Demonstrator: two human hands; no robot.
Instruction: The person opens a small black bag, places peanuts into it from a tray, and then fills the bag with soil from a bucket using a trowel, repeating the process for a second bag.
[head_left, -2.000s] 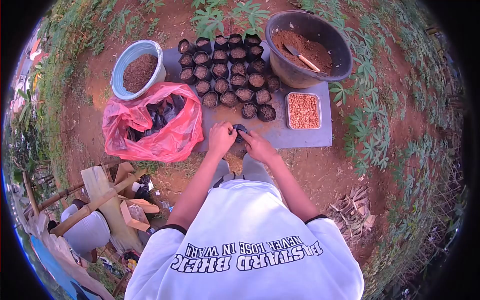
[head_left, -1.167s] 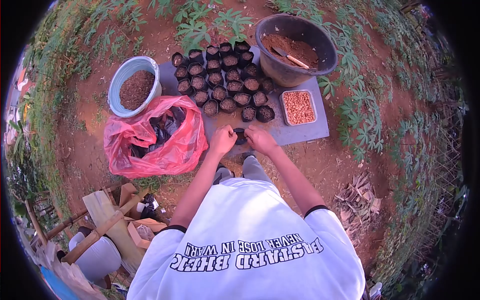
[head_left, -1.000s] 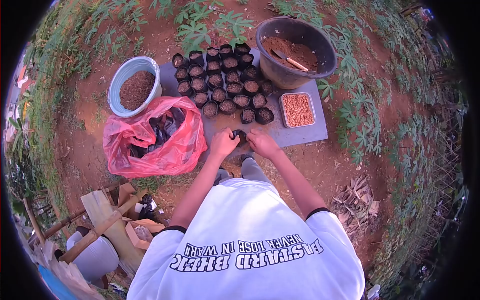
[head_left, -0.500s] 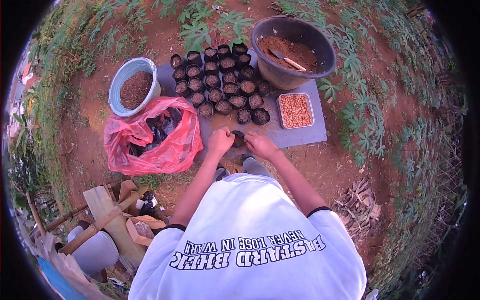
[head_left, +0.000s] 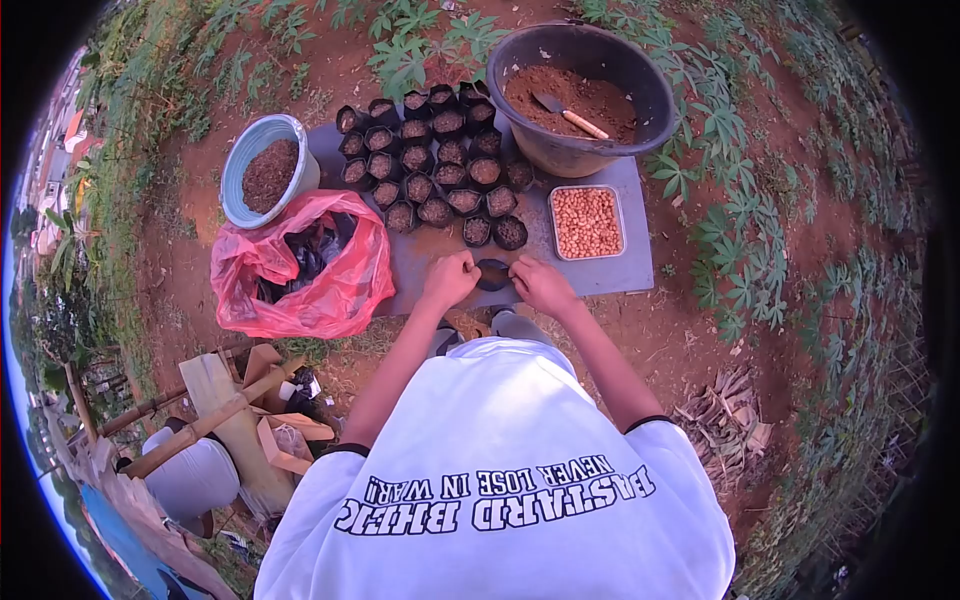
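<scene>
Between my two hands, near the table's front edge, is a small black plastic seedling bag [head_left: 491, 286] with its mouth spread wide. My left hand [head_left: 453, 278] pinches the left side of its rim, fingers closed. On the opposite side, my right hand [head_left: 543, 284] grips the rim in the same way. How deep the bag is and what lies inside I cannot make out. Just beyond my hands stand several black seedling bags [head_left: 436, 211] in close rows, filled with brown soil.
On the grey table [head_left: 625, 275] sit a clear tub of seeds [head_left: 587, 222] and a large black basin [head_left: 560, 160] of soil with a trowel [head_left: 570, 115]. A blue bucket [head_left: 312, 180] of dark soil and a red plastic bag [head_left: 350, 300] holding black plastic are at left.
My hands have moved slightly apart, and the black bag's mouth between them is stretched wider. The view has shifted a little.
</scene>
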